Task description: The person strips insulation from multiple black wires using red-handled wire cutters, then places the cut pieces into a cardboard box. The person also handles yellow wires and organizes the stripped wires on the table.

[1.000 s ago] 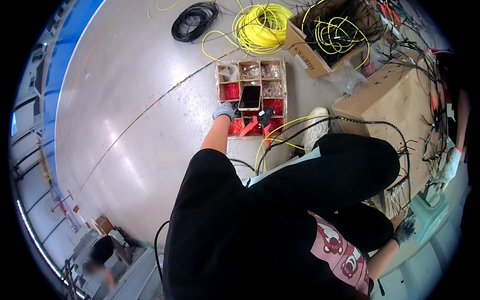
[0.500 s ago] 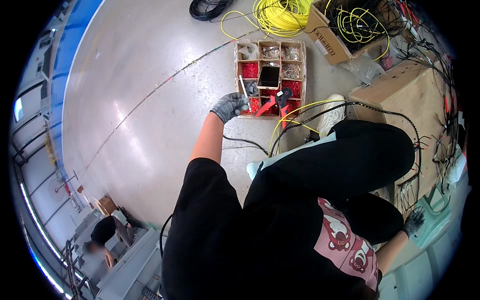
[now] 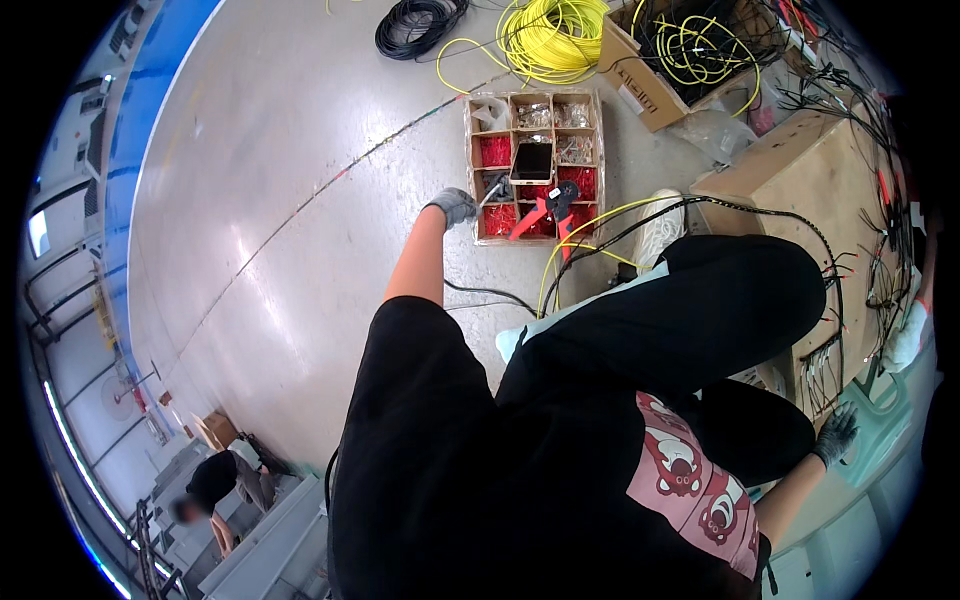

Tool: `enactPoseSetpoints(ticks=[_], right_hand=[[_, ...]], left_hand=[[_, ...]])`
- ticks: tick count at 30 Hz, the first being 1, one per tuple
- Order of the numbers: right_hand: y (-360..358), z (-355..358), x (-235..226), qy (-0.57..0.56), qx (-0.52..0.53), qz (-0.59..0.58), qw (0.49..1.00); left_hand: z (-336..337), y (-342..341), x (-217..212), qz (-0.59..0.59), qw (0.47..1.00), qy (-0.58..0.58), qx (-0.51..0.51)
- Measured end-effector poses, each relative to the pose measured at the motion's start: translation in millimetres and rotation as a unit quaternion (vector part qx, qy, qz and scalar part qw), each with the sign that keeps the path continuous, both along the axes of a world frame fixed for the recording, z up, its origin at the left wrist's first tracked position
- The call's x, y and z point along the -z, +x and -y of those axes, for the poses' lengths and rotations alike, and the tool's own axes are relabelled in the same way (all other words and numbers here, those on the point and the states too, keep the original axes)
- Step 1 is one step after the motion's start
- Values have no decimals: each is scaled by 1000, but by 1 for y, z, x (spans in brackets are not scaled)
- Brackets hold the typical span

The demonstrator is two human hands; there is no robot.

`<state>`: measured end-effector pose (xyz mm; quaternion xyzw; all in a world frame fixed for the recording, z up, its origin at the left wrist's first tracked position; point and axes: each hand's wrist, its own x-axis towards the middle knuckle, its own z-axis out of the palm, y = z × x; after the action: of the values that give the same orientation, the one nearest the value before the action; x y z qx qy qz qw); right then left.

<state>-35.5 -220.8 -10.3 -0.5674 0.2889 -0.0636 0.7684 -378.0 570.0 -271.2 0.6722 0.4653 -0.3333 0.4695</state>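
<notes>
My left hand (image 3: 456, 206), in a grey glove, reaches out to the left edge of a cardboard compartment box (image 3: 469, 168) on the floor. Its fingers curl at the rim beside a small pale piece (image 3: 491, 191); I cannot tell if they grip it. Red-handled crimping pliers (image 3: 541, 212) lie across the box's near compartments. A black phone (image 3: 532, 160) lies in the middle of the box. Several compartments hold red parts and clear bags. My right hand (image 3: 836, 433), also gloved, rests with spread fingers on a pale green surface at lower right.
Yellow cable coils (image 3: 550, 38) and a black coil (image 3: 415, 25) lie beyond the box. An open carton of wires (image 3: 640, 95) and a wooden board with black wiring (image 3: 800, 160) stand to the right. Another person (image 3: 225, 485) crouches at far lower left.
The view has shifted, so the box sits a little differently in the picture. My left hand stays at the box's left edge and my right hand stays put.
</notes>
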Motion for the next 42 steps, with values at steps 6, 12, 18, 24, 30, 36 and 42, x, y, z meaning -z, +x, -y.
enactPoseSetpoints(ticks=[6, 12, 18, 24, 30, 36, 42], right_hand=[[-8, -14, -3, -20, -1, -2, 1000], [-28, 62, 21, -72, 61, 12, 995], [-5, 55, 71, 15, -59, 76, 995], [10, 21, 22, -24, 33, -6, 999], [8, 22, 20, -160, 50, 57, 984], [35, 56, 43, -234, 28, 9, 972], [87, 79, 82, -234, -38, -58, 970]], left_hand=[[-19, 34, 10, 31, 945, 323, 40], [-2, 8, 4, 90, 933, 346, -33], [13, -25, 15, 345, 910, 155, -171], [73, 145, -133, 471, 858, 161, -124], [191, 267, -243, 636, 764, 104, -10], [336, 289, -303, 688, 625, 221, 294], [366, 291, -300, 641, 626, 243, 373]])
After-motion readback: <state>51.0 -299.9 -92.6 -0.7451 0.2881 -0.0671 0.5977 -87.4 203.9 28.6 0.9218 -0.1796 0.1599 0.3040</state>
